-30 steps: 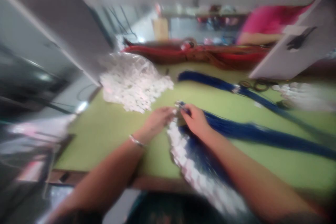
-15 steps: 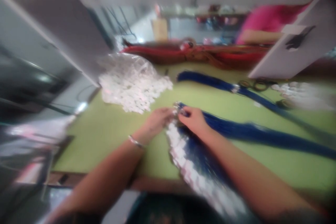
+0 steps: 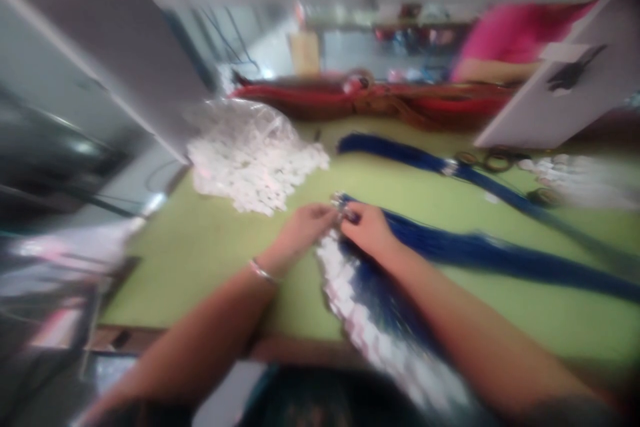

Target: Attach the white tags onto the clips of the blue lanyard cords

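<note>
Above the near end of the green table, my two hands meet fingertip to fingertip. My left hand (image 3: 307, 223) pinches something small and hidden at the wire tips. My right hand (image 3: 369, 225) is closed on the end of a blue wire, beside the metallic tips of a long blue wire bundle (image 3: 465, 247). Below the hands, a row of white connectors (image 3: 350, 300) on blue wires runs down over the table edge. Left of the bundle's tips lies a clear plastic bag (image 3: 260, 117) with a heap of small white connectors (image 3: 255, 173) spilling from its mouth.
A second blue wire bundle (image 3: 400, 152), tied with a pale band, lies farther back. Dark rings of tape (image 3: 497, 159) and a white pile (image 3: 565, 173) sit at right. Red and brown wire bundles (image 3: 300, 100) line the back. A person in pink (image 3: 510, 40) is beyond.
My left fingertips have moved slightly right and now meet my right fingers. My right hand stays almost in place, and the bundles and bag have not moved.
</note>
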A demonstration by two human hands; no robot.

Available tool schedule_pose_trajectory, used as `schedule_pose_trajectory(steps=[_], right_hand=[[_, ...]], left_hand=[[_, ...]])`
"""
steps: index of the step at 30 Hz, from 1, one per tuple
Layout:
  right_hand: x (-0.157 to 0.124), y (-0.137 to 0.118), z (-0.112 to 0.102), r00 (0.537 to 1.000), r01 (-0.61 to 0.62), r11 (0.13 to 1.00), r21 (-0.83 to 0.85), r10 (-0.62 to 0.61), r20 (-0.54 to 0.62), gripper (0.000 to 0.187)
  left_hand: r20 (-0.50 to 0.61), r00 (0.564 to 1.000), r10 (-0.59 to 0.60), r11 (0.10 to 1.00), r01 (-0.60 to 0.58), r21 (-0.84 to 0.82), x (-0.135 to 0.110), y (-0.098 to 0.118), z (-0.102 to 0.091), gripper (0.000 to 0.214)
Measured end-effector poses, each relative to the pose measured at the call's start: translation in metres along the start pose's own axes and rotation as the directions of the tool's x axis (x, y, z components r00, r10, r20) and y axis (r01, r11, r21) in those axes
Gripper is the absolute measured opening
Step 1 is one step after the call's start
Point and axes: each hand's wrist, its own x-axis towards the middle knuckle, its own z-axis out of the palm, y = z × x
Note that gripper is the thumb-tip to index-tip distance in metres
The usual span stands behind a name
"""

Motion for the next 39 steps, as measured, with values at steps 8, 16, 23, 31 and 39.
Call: schedule_pose_trajectory(steps=[8, 16, 23, 31, 39], right_hand=[[0.003, 0.003, -0.008, 0.989, -0.119, 0.993, 0.026, 0.116, 0.088, 0.011], [0.009, 0.005, -0.009, 0.981, -0.149, 0.986, 0.078, 0.138, 0.133, 0.015], [0.02, 0.0, -0.003, 0.981, -0.155, 0.937, -0.312, 0.184, 0.067, 0.022], [0.013, -0.004, 0.004, 0.98, 0.021, 0.822, -0.569, 0.097, 0.176, 0.019], [0.0, 0.003, 0.004, 0.983, 0.138, 0.857, -0.496, -0.058, 0.172, 0.016]], left_hand=[[-0.012, 1.0, 0.006, 0.999, -0.006, 0.045, 0.001, -0.003, 0.0, 0.028], [0.055, 0.998, 0.033, 0.976, -0.044, 0.211, 0.0, 0.004, 0.0, 0.027], [0.34, 0.939, 0.051, 0.849, -0.22, 0.48, -0.021, 0.009, 0.004, 0.025], [0.287, 0.948, 0.139, 0.74, -0.292, 0.606, -0.019, 0.03, -0.022, 0.026], [-0.33, 0.848, 0.414, 0.635, -0.009, 0.772, 0.0, 0.047, -0.101, 0.019]])
